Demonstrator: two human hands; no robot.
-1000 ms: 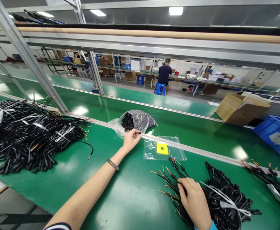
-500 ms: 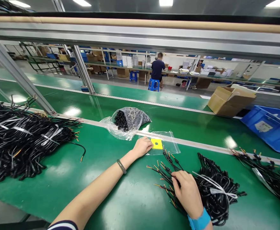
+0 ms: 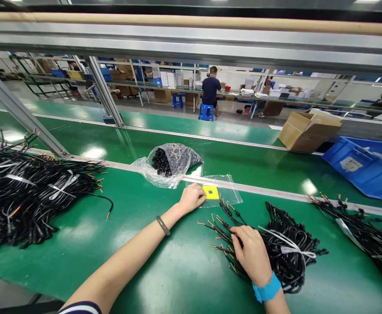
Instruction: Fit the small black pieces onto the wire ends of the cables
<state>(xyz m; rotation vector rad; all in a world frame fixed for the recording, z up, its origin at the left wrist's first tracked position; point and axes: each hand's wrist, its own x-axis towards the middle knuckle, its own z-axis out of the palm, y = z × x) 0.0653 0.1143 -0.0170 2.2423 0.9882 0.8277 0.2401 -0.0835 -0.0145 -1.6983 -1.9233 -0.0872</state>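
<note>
Cables [image 3: 277,242] lie pinched in the right hand [image 3: 251,248], seemingly to steady them, while the left hand [image 3: 192,197], grip unclear, rests at the yellow square's [image 3: 214,196] edge.

Worn on my head, the single camera faces forward and down, fairly near my left grip [image 3: 192,197] and right grip [image 3: 252,252], looking across the green counter [image 3: 177,270] into the room [image 3: 164,114] behind.

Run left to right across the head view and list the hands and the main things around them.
Large pile of black cables → clear bag of black parts → left hand → yellow square → right hand → cardboard box → blue bin.
</note>
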